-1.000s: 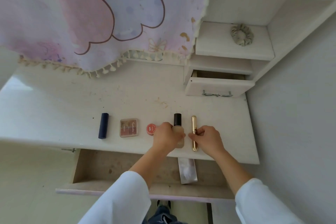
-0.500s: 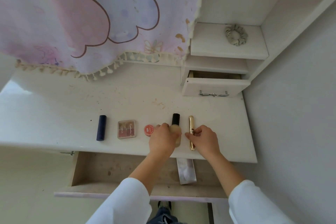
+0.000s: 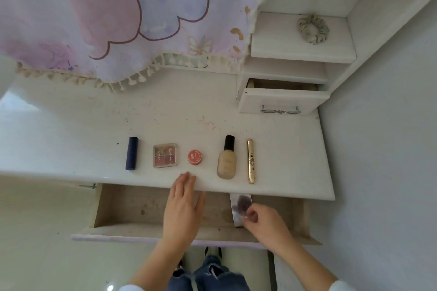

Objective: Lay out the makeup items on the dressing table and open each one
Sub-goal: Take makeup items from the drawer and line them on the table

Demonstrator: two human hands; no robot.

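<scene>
On the white dressing table (image 3: 71, 139), we're seeing a row running from the dark blue lipstick tube (image 3: 132, 153) to the gold mascara tube (image 3: 250, 160).
Our left hand (image 3: 183, 205) is reaching flat and empty over its front edge, and our right hand (image 3: 266, 225) is pinching the clear plastic packet (image 3: 239, 204) lying in the open wooden drawer (image 3: 132, 205) below.

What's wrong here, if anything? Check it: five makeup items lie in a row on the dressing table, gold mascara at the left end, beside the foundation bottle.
The end is wrong. The head view shows the gold mascara at the right end, beside the foundation bottle; the dark blue tube holds the left end. Five items on the dressing table is correct.
</scene>
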